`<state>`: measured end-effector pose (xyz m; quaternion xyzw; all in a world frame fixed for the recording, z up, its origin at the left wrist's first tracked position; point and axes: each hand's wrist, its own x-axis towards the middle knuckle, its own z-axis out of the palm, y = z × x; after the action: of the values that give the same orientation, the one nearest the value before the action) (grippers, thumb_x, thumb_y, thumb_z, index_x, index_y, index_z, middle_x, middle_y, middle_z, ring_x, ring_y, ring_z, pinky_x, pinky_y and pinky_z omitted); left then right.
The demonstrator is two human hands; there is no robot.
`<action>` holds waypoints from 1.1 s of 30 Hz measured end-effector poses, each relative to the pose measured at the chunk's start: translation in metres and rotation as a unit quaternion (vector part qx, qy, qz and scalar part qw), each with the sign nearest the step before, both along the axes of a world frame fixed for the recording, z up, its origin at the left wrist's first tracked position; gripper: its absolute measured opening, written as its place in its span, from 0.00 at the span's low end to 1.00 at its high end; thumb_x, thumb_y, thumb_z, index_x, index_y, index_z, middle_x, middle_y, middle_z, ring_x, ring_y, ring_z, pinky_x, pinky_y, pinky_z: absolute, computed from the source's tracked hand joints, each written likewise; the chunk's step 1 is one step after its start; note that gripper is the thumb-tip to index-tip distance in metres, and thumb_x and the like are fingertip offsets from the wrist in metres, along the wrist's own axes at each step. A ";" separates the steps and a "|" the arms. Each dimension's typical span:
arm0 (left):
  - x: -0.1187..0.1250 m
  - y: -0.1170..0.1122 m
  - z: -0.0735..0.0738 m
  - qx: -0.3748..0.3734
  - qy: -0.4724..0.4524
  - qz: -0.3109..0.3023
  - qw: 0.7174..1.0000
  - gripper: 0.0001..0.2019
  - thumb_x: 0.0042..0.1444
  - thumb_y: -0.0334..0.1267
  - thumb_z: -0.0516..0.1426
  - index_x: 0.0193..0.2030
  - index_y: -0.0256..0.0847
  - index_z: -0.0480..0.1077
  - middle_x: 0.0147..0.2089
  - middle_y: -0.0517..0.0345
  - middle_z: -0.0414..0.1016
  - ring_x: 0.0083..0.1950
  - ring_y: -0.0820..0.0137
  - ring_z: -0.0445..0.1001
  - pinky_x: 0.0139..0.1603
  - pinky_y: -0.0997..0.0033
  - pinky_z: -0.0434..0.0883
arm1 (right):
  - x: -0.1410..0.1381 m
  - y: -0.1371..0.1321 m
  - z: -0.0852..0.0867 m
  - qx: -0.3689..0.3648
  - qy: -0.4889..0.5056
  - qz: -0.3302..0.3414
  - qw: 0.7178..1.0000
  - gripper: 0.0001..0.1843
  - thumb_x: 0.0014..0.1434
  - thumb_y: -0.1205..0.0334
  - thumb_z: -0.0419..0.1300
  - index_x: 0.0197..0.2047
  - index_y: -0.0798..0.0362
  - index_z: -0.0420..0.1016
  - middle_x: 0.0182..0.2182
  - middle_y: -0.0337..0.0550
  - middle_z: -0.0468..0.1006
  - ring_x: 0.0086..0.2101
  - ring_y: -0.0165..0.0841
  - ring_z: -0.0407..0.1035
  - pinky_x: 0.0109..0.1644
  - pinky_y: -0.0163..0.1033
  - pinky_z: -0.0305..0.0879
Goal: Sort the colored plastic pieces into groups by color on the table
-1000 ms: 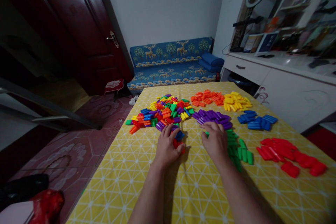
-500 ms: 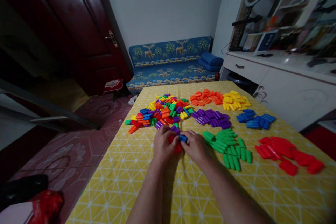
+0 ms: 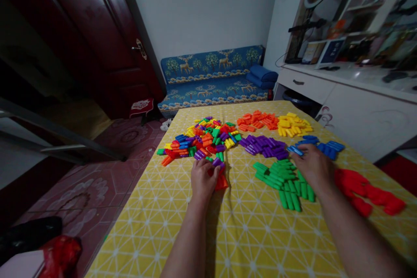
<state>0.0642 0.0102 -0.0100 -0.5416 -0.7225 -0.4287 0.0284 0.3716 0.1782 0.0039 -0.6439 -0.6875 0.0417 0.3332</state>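
My left hand (image 3: 202, 178) rests on the yellow tablecloth (image 3: 241, 234) at the near edge of the mixed pile of coloured plastic pieces (image 3: 202, 139), fingers curled over a few red and purple pieces (image 3: 220, 181). My right hand (image 3: 311, 165) hovers over the far edge of the green pile (image 3: 283, 178), pinching a blue piece (image 3: 296, 150) beside the blue pile (image 3: 325, 147). Sorted piles lie around: purple (image 3: 265, 146), orange (image 3: 257, 120), yellow (image 3: 293, 125) and red (image 3: 368, 191).
The table's left edge drops to a tiled floor (image 3: 94, 182). A blue patterned sofa (image 3: 215, 78) stands beyond the table, a dark door (image 3: 107, 39) at left, and a white cabinet (image 3: 358, 108) with clutter and a ring light at right.
My right hand took a blue piece from beside my left hand and carried it right, across the green pile toward the blue pile. My left hand stayed in place.
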 end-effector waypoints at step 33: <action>-0.009 0.006 -0.014 -0.038 -0.065 0.019 0.997 0.15 0.57 0.33 0.56 0.50 0.41 0.76 0.46 0.49 0.82 0.48 0.58 0.77 0.51 0.58 0.71 | -0.201 -0.077 -0.019 -0.136 0.194 0.355 0.904 0.16 0.48 0.72 0.62 0.40 0.46 0.80 0.43 0.40 0.82 0.45 0.38 0.74 0.53 0.43 0.67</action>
<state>0.0550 0.0158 -0.0237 -0.5000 -0.7486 -0.4342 -0.0311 0.1702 0.1009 -0.0148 -0.3750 -0.7802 0.3743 0.3326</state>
